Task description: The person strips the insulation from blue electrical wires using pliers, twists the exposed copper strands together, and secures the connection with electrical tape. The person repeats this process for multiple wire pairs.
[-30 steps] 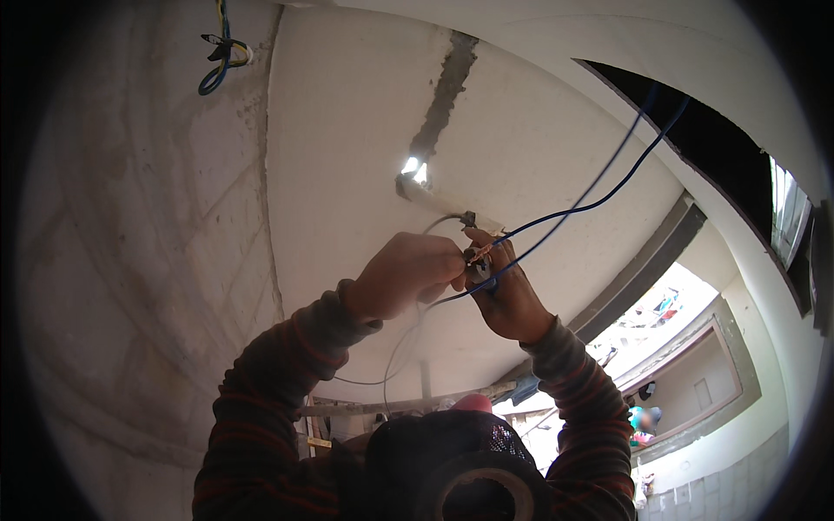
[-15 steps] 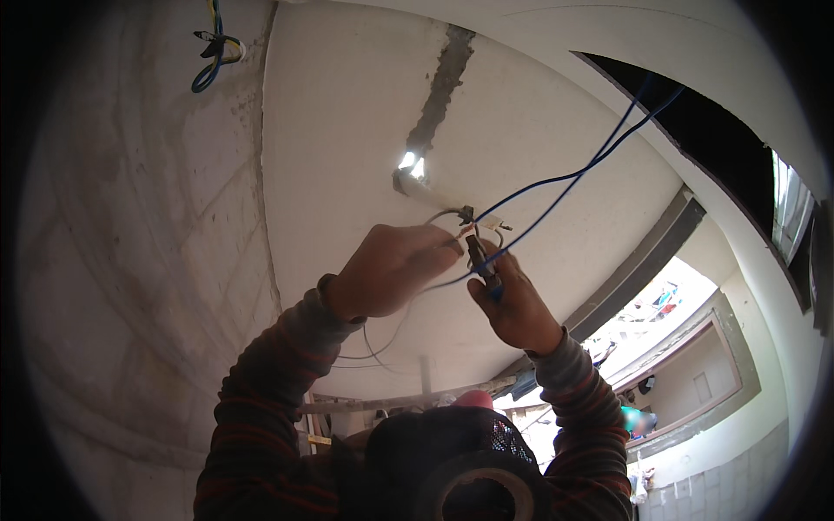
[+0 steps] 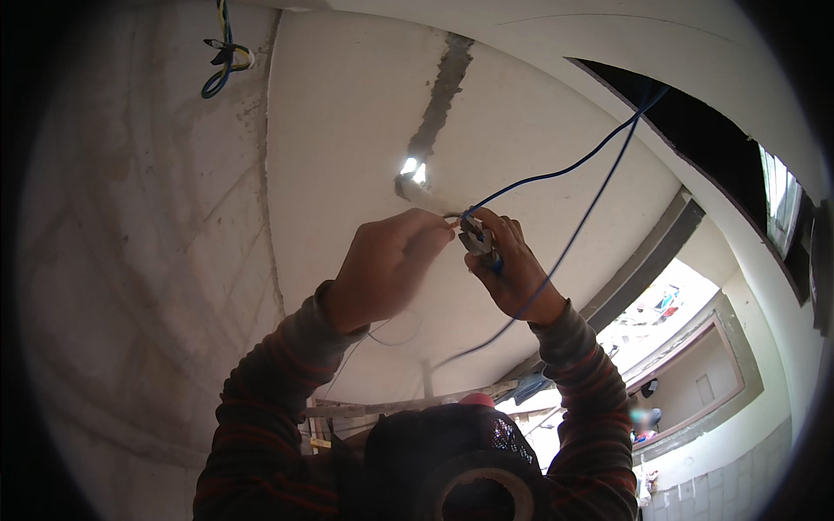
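Raised before me, my left hand (image 3: 382, 265) is closed in a pinch at the end of a wire (image 3: 452, 221); its fingertips hide most of that end. Close beside it, my right hand (image 3: 521, 278) grips a pair of pliers (image 3: 476, 243), metal jaws pointing up and the blue handle partly inside the palm. The jaws are by the pinched wire; I cannot tell whether they touch it. A blue wire (image 3: 560, 176) runs from the jaws to the dark opening at upper right. Another blue strand (image 3: 584, 237) hangs down past my right wrist.
A pale ceiling panel (image 3: 339, 130) with a grey patched strip (image 3: 441, 95) spans overhead. The dark opening (image 3: 686, 130) lies at upper right. From the left wall hangs a bundle of coloured wires (image 3: 228, 62). Beyond the doorway (image 3: 695, 373) on the right, a person (image 3: 645, 421) is partly seen.
The pliers have turned in my right hand and their jaws show more broadly. The loose blue strand has swung down and right, away from the jaws. Both hands stay close together.
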The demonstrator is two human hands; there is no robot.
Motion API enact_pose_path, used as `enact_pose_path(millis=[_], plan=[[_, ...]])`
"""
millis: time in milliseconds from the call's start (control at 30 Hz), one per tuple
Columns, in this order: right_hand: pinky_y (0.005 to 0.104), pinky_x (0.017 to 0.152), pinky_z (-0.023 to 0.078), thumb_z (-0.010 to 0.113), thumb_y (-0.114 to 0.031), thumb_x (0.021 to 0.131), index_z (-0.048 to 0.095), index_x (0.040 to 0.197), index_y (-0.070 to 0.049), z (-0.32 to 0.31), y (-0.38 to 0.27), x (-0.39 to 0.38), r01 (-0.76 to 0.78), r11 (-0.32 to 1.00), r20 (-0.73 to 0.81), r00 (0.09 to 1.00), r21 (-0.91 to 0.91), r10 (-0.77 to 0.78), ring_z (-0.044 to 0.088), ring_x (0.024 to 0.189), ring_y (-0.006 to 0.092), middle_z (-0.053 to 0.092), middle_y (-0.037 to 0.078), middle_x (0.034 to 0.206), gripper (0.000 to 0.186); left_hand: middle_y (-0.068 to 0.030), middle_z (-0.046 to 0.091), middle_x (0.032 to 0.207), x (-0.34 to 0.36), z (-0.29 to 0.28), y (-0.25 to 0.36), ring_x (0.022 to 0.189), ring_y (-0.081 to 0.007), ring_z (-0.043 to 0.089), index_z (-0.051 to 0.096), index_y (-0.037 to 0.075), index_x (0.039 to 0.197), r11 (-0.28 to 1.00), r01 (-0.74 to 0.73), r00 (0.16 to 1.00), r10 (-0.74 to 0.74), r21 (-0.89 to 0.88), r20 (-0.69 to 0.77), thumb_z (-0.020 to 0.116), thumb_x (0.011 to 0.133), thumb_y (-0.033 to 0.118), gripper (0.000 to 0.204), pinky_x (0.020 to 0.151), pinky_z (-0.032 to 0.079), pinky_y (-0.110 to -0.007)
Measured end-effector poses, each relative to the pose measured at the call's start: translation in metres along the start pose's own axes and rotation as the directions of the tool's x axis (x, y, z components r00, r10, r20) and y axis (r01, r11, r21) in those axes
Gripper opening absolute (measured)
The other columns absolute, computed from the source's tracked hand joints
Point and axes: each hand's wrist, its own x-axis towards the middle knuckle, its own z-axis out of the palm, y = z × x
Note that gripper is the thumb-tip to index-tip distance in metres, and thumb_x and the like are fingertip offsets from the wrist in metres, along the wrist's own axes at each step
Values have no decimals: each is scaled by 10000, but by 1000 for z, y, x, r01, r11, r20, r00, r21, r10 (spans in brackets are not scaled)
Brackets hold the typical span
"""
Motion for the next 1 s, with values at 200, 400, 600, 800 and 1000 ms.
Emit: enact_pose_path(millis=[200,400,600,800,1000], plan=[[495,1086,522,732,7,1008,433,1605,-14,3,4,8,88,995,-21,996,40,-87,606,1252,425,611,240,1414,668,-84,752,866,4,-6,-5,762,-98,626,762,-50,1148,995,52,985,-36,-88,170,646,1145,195,271,700,508,-296],[488,943,583,746,28,976,559,1379,1,-7,-6,9,60,997,32,998,-42,-59,712,1065,436,675,245,1269,445,-100,741,840,9,-17,0,699,-138,642,755,-44,1085,999,35,971,-29,-21,236,677,1116,165,225,645,502,-329],[493,894,590,745,-14,988,564,1337,4,-9,-10,4,-2,999,85,996,-34,5,730,951,440,719,220,1096,394,-128,671,784,10,-10,-4,616,-204,593,748,-30,1098,897,-389,917,357,209,177,725,1051,62,106,596,466,-356],[488,1069,529,735,-27,1013,503,1531,-19,-13,-3,-6,-80,996,77,994,-28,81,623,1235,427,645,240,1345,568,-92,668,795,-2,6,-5,632,-147,582,743,-28,1182,979,-201,976,199,17,86,686,1085,61,143,596,461,-335],[514,1161,461,735,-17,1018,419,1634,-51,-7,12,-19,-95,990,126,989,107,81,526,1343,430,586,204,1432,693,-85,664,805,-10,20,-9,647,-130,579,755,-42,1203,987,-161,987,161,-5,24,672,1102,80,178,601,462,-323]])
